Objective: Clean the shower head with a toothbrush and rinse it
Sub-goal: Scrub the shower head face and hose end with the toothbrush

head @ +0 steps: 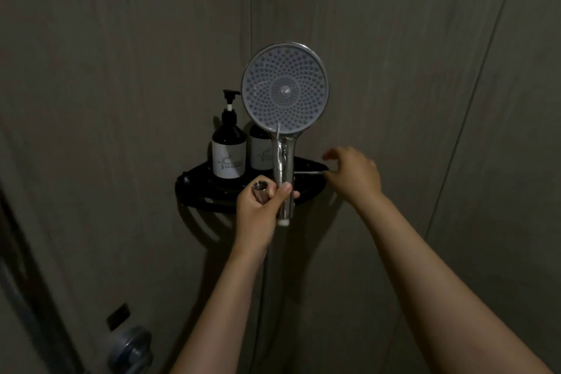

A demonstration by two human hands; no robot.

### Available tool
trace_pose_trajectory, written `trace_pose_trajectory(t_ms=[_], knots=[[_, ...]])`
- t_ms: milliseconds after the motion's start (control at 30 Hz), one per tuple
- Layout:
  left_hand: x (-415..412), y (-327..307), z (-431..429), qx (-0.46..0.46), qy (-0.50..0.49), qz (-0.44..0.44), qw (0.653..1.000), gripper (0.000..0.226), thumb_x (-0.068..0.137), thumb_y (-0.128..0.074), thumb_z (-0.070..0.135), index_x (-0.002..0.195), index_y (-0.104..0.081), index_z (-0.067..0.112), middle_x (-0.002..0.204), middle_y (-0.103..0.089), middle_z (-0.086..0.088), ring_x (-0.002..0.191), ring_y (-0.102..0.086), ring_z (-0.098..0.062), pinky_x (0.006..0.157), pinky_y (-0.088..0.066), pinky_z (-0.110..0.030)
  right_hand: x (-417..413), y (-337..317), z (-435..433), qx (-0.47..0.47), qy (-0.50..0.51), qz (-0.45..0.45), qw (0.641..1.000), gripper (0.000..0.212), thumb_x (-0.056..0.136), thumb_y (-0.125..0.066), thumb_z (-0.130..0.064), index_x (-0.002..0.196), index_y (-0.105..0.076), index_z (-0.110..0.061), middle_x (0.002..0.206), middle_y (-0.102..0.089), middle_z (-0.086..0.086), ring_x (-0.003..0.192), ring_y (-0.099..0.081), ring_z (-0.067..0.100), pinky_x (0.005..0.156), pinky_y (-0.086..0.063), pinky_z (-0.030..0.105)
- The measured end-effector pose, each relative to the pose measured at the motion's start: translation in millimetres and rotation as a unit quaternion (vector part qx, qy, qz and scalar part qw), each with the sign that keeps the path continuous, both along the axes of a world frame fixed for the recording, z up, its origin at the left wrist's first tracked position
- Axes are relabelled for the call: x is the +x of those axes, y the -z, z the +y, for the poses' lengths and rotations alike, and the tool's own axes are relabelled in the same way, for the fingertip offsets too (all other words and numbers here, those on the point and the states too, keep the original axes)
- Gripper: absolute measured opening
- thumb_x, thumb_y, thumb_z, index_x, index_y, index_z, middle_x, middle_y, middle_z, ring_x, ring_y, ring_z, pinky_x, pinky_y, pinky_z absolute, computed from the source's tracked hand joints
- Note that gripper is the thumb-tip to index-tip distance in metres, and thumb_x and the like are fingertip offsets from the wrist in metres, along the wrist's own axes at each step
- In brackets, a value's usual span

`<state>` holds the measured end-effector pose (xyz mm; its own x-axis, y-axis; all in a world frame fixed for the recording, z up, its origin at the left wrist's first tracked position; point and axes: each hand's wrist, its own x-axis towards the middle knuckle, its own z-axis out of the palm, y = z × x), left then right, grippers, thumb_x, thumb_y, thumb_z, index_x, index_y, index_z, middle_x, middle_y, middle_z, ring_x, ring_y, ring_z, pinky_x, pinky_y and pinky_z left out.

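My left hand (pixel 261 206) grips the chrome handle of the shower head (pixel 284 91) and holds it upright, its round nozzle face turned toward me. The same hand also holds the detached metal hose connector (pixel 260 188) beside the handle. A thin white toothbrush (pixel 308 172) lies level over the black corner shelf (pixel 209 191). My right hand (pixel 353 174) is at the toothbrush's right end, and its fingertips pinch that end while the forefinger is lifted above.
Two dark pump bottles (pixel 228 146) with pale labels stand on the shelf, the second bottle (pixel 260 152) partly behind the shower head. Grey tiled walls meet in the corner. A round tap fitting (pixel 130 349) sits low at the left.
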<state>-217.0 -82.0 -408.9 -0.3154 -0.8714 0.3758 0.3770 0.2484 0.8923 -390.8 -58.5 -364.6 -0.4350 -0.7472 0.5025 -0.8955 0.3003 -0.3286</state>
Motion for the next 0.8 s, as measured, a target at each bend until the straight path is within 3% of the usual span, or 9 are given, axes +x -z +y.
trace_pose_trajectory(t_ms=[133,367,500,800], knots=[[-3,3,-3,0.016,0.018,0.014,1.0,0.03,0.088,-0.062,0.009,0.065,-0.044,0.016,0.083,-0.067,-0.015,0.087,-0.072,-0.024,0.078,-0.056,-0.037,-1,5,-6,0.035,0.021,-0.037,0.998,0.032,0.087,-0.059,-0.027,0.118,-0.061,-0.021,0.119,-0.06,0.005,0.108,-0.058,0.025,0.078,-0.042,0.031],[-5,0,0,0.026,0.019,0.029,0.999,0.031,0.088,-0.06,0.005,0.065,-0.041,0.014,0.086,-0.066,-0.02,0.082,-0.072,-0.023,0.077,-0.056,-0.037,1,3,-8,0.006,0.027,-0.087,0.996,0.027,0.088,-0.05,-0.008,0.107,-0.067,-0.018,0.109,-0.067,0.014,0.1,-0.062,0.033,0.074,-0.045,0.031],[1,-6,9,0.015,0.014,0.031,0.999,0.031,0.088,-0.06,0.006,0.064,-0.043,0.015,0.095,-0.068,-0.021,0.085,-0.071,-0.024,0.077,-0.056,-0.035,6,1,6,-0.047,0.035,-0.066,0.996,0.026,0.091,-0.05,-0.014,0.11,-0.066,-0.02,0.111,-0.067,0.009,0.102,-0.061,0.031,0.072,-0.041,0.03],[9,-16,65,-0.013,-0.013,0.023,1.0,0.033,0.087,-0.06,0.003,0.063,-0.041,0.015,0.088,-0.067,-0.017,0.087,-0.071,-0.024,0.078,-0.056,-0.031,16,4,76,-0.135,-0.001,-0.107,0.985,0.017,0.089,-0.056,-0.022,0.104,-0.065,-0.024,0.101,-0.071,0.002,0.089,-0.068,0.024,0.078,-0.055,0.04]])
